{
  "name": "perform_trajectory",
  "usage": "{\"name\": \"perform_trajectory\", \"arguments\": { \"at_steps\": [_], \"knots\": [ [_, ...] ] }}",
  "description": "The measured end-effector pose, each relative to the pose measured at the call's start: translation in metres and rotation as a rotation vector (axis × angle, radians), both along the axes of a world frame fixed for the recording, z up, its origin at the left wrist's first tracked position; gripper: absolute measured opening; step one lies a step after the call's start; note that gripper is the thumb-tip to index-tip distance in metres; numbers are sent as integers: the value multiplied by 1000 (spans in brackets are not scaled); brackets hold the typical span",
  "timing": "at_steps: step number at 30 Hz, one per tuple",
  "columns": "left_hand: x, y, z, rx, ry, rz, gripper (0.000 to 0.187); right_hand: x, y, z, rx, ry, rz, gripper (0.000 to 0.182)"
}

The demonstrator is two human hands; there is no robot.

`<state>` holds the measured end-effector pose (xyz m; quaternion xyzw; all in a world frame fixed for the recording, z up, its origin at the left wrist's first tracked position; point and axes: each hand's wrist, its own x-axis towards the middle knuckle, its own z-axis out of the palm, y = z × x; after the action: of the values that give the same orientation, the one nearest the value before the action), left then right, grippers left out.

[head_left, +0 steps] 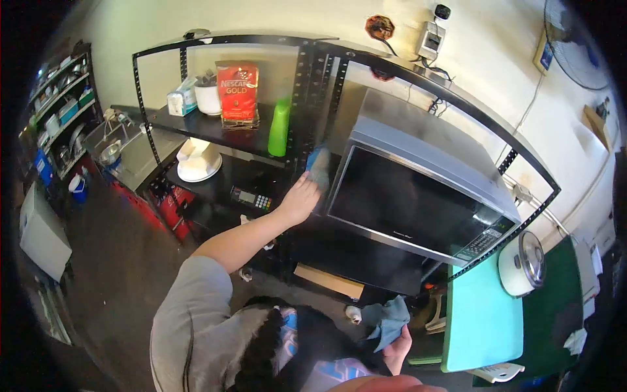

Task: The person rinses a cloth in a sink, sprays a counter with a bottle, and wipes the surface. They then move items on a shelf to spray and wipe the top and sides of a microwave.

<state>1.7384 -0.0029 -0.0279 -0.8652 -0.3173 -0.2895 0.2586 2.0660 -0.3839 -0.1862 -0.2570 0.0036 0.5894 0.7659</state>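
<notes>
My left hand (302, 198) reaches up to the rack between the shelf and the microwave oven (418, 196). Its fingers close around a blurred blue and grey item (319, 168), whose kind I cannot make out. Low in the view, my right hand (397, 349) grips a blue-grey cloth (386, 323) that hangs in folds. The silver microwave, with its dark door, stands on the rack just right of my left hand. A green bottle (279, 129) is upright on the upper shelf, left of that hand.
The upper shelf holds a red coffee pack (238, 93), a white container (208, 99) and a tissue pack (182, 98). Below are a plate (200, 171) and a keypad device (252, 198). A rice cooker (520, 263) stands by a turquoise table (486, 320). Left is a sink (117, 140).
</notes>
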Motion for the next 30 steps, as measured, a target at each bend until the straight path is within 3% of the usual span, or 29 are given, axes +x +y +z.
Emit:
{"name": "perform_trajectory", "arguments": {
  "at_steps": [3,5,10,11,14,19,22,26,28,30],
  "knots": [
    [-8,-5,0,-97,-7,-42,25,-12,3,4,-49,112,-15,46],
    [-15,-13,-2,-55,-183,-97,18,-5,3,-13,-117,70,34,45],
    [-35,-51,17,-330,-563,-228,31,0,19,-38,-204,-1,121,44],
    [-35,-57,20,-351,-635,-271,35,-5,26,-36,-97,-5,167,44],
    [-36,-67,29,-328,-682,-321,38,-19,52,-20,-165,-113,205,45],
    [-53,-88,42,-348,-866,-300,37,-61,95,32,-133,24,301,49],
    [-81,-91,53,-214,-824,-306,34,-78,114,25,-45,-7,354,50],
    [-122,-95,68,-215,-810,-361,27,-113,137,26,-105,28,333,51],
    [-146,-110,88,-41,-859,-483,23,-126,144,15,-112,-11,308,50],
    [-182,-110,108,-85,-817,-649,20,-130,150,-14,-158,-39,285,49]
  ]
}}
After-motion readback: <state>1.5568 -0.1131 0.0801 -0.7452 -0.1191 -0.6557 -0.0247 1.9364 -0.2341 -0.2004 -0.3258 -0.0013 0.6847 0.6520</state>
